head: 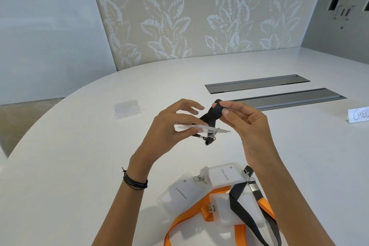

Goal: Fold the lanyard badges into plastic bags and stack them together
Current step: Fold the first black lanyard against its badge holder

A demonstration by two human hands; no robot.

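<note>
Within right hand point(249, 126), perhaps folded lanyard point(206, 118)

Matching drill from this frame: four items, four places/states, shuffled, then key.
Items:
1. left hand
2. right hand
3. plastic bags
4. orange lanyard

Places or states:
a. lies on the table at the near edge, among the badges
b. pinches the folded black strap
c. holds the clear badge holder roughly flat, above the table
d. lies on the table to the left, beyond the hands

Pairs: 1-c, 2-b, 3-d, 4-a
</note>
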